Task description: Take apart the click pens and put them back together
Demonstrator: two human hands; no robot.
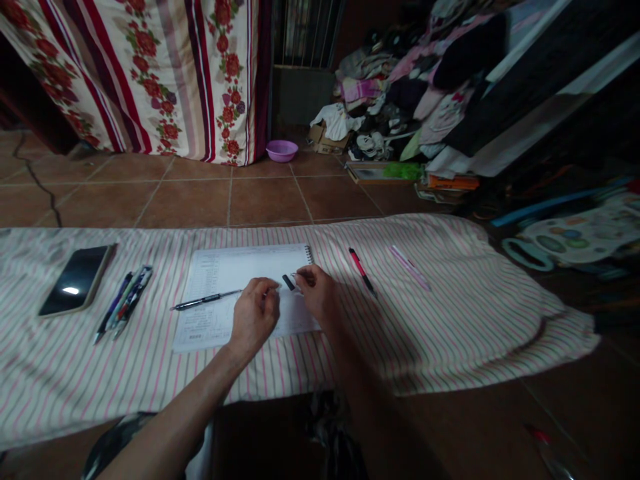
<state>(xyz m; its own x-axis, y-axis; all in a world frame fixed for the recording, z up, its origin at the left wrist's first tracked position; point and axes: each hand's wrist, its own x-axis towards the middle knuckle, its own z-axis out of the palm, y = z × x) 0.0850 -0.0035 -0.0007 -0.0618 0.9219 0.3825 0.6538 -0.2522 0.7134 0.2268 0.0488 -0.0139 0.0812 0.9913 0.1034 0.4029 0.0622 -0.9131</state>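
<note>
My left hand (256, 312) rests on a white spiral notebook (220, 273), its fingers curled around the end of a black pen (205, 299) that lies across the page. My right hand (316, 289) is just beside it, pinching a small dark piece (289, 281), likely the pen's cap, between thumb and fingers. Both hands hover over the notebook's right half, nearly touching each other.
A striped cloth (450, 313) covers the low surface. On it lie a phone (75, 280), a bundle of pens (123, 302), a red pen (361, 269) and a pink pen (410, 267). Beyond are a tiled floor, a purple bowl (281, 150), a floral curtain and piled clothes (415, 87).
</note>
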